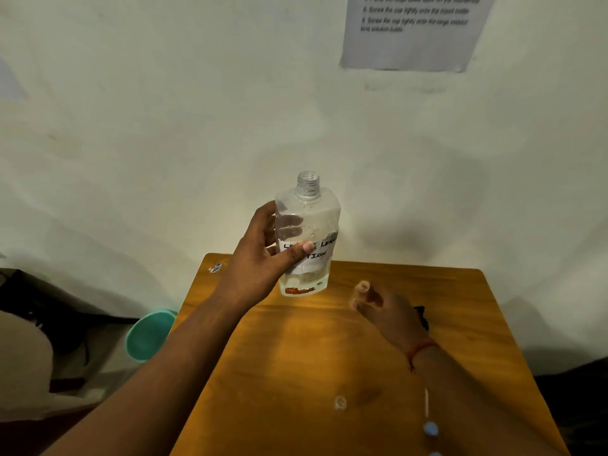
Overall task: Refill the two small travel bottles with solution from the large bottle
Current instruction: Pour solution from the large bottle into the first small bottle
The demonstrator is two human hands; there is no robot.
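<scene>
My left hand (266, 258) grips the large clear bottle (309, 222) upright above the far edge of the wooden table (296, 373). Its neck is uncapped and a little clear solution sits at its bottom; a white handwritten label wraps the middle. My right hand (391, 311) is closed around a small clear travel bottle (363, 287), whose open top pokes out above my fingers, just right of and below the large bottle. A small clear cap (340, 403) lies on the table near me.
A pale blue object (430, 429) and a thin white stick (426, 401) lie at the near right of the table. A teal bin (149, 334) stands on the floor to the left. An instruction sheet (414, 31) hangs on the wall.
</scene>
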